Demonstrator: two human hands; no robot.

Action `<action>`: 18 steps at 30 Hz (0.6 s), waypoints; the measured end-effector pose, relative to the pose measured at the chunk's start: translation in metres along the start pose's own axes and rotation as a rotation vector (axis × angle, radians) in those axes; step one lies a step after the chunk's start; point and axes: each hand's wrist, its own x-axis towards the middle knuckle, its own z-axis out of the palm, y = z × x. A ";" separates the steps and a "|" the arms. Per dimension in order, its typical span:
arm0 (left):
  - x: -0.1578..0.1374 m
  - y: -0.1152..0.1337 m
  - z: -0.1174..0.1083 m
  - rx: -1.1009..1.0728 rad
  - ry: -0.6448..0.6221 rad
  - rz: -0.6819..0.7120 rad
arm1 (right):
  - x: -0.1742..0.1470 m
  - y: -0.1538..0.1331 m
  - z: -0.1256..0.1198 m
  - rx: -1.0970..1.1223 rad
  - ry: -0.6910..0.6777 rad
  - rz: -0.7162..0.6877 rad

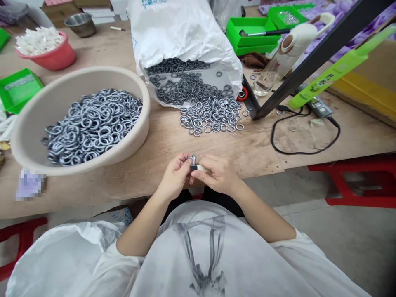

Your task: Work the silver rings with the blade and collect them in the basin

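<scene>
My left hand [173, 177] is closed at the table's front edge, its fingertips pinching a grey metal ring [193, 158]; whether a second ring is there I cannot tell. Close against it, my right hand [221, 173] grips a small flat piece with a dark end and a white body [202, 168]. The dark end meets the left fingertips just below the ring. Beyond my hands, a pile of loose metal rings [213, 117] spills from a white sack [185, 37] lying on its side. A large beige basin [142, 123] on the left holds many similar rings.
Left of the sack stand a red bowl [58, 55] of white pieces, a metal bowl [81, 27] and a green tray [34, 80]. On the right are a slanted black metal bar [287, 90], a bottle [272, 70], a looped black cable [274, 136] and green bins [239, 39].
</scene>
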 end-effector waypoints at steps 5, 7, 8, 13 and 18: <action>0.000 0.001 0.003 -0.029 -0.004 0.023 | 0.000 -0.001 -0.001 -0.009 0.015 -0.028; 0.000 0.001 0.004 -0.037 0.011 0.033 | -0.001 -0.001 -0.001 -0.015 0.008 -0.019; 0.000 0.000 0.004 -0.038 0.019 0.037 | 0.000 -0.001 -0.001 -0.019 0.002 -0.013; 0.000 -0.005 0.006 -0.060 0.055 0.044 | 0.001 -0.001 -0.003 -0.028 -0.021 -0.007; -0.001 -0.005 0.006 -0.069 0.062 0.046 | 0.000 -0.007 -0.001 -0.024 -0.027 0.000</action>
